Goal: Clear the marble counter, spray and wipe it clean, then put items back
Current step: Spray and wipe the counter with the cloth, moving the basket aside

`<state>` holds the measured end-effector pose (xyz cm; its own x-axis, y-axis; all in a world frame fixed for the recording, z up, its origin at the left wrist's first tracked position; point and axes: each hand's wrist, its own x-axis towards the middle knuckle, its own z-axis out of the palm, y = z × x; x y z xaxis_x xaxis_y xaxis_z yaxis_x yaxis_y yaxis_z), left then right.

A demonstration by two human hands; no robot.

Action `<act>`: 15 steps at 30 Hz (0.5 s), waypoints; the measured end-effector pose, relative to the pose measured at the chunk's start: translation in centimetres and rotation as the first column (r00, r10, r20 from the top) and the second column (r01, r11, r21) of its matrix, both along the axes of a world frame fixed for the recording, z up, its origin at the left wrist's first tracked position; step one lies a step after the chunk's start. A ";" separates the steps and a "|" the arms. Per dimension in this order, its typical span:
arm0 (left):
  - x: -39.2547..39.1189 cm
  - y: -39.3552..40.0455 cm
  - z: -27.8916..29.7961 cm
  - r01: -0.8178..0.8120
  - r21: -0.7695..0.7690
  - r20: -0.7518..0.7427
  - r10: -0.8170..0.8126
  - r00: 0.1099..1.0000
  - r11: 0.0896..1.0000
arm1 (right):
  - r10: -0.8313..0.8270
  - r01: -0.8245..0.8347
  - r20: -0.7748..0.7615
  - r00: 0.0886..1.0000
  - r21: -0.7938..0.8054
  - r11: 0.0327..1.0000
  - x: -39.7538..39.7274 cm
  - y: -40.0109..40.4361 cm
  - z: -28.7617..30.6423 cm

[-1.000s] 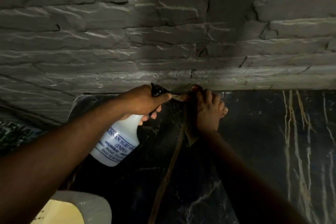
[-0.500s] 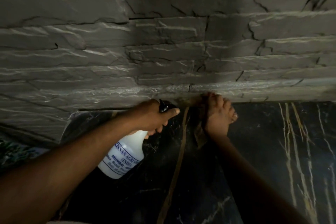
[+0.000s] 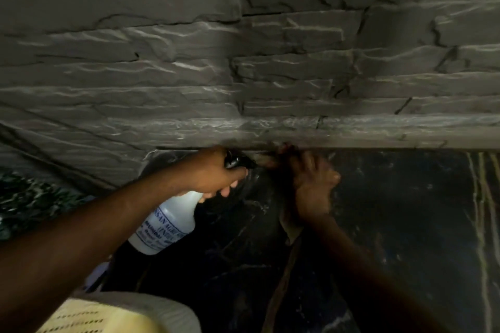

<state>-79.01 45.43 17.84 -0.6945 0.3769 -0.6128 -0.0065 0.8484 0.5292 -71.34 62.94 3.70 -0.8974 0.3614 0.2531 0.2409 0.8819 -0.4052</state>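
Here my left hand [image 3: 216, 173] grips the spray bottle [image 3: 167, 222], nozzle toward the wall joint, so my right hand [image 3: 311, 184] presses a cloth [image 3: 290, 227] there, fingers spread.

Two bare forearms reach into view from the bottom edge; no sleeves, watch or rings show on either; the left hand [image 3: 216, 173] and right hand [image 3: 313, 186] are ungloved, nails short.

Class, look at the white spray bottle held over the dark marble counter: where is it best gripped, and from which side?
Grip the spray bottle at its narrow neck under the black trigger head, coming from above and behind, as the left hand does: the wide body hangs tilted below.
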 end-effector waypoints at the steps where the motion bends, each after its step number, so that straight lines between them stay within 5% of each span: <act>1: 0.0 -0.7 0.0 0.004 -0.006 -0.020 -0.004 1.000 1.000 | 0.097 -0.098 -0.029 0.995 -0.002 0.995 0.6 -3.1 0.2; 4: -0.2 -2.7 0.1 -0.014 -0.036 -0.028 0.013 1.000 0.999 | 0.551 -0.547 0.006 0.835 0.122 0.828 5.3 -8.0 -0.7; 6: -0.7 -4.3 0.3 -0.015 -0.068 0.005 0.015 1.000 0.998 | 0.691 -0.694 0.074 0.719 0.142 0.706 6.1 -4.7 -1.5; 10: -0.8 -6.9 0.1 -0.038 -0.044 -0.052 0.036 0.998 0.998 | 0.372 -0.375 0.047 0.927 0.180 0.910 1.8 -0.7 -0.7; 13: -0.6 -7.6 -0.3 -0.080 0.003 -0.113 0.080 0.990 0.997 | 0.210 -0.218 0.121 0.970 0.061 0.974 -2.5 -6.0 -0.7; 15: -0.8 -8.1 -0.3 -0.097 0.002 -0.128 0.097 0.987 0.995 | 0.259 -0.262 0.183 0.948 -0.008 0.965 -2.6 -11.5 -0.6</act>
<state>-79.84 37.36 17.53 -0.8003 0.3017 -0.5181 -0.0213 0.8493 0.5275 -73.89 51.41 3.13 -0.9910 0.1065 0.0813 0.0702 0.9297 -0.3616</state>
